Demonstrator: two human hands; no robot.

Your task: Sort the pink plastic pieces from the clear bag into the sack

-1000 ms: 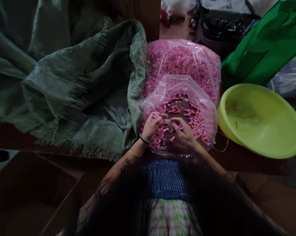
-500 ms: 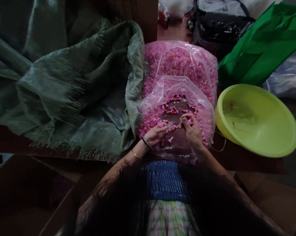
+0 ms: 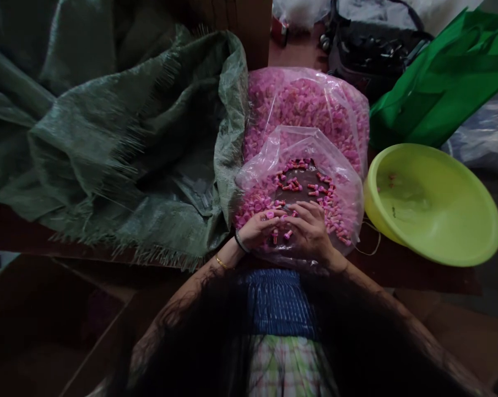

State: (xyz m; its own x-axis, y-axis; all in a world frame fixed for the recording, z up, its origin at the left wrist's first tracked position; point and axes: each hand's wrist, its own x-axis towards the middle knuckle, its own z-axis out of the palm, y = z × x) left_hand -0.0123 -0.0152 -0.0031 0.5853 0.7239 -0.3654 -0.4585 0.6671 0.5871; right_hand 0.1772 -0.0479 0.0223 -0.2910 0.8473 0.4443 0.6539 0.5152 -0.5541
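Dim light falls on the table (image 3: 381, 266), where, in the head view, a clear bag (image 3: 265, 160) bulges with pink pieces (image 3: 255, 205), and over its near side the left hand (image 3: 255, 230) has its fingers narrowed on one piece while the right hand (image 3: 315, 234) bends its fingers close beside; whether they grip anything, I cannot tell. Judging by the full bag and the pieces strewn on its near side, most remain to be handled, and which are finished is unclear. Left of the bag a sheet (image 3: 96, 121) crowds its edge; right of it are a basin (image 3: 451, 204) and a tote (image 3: 443, 94).
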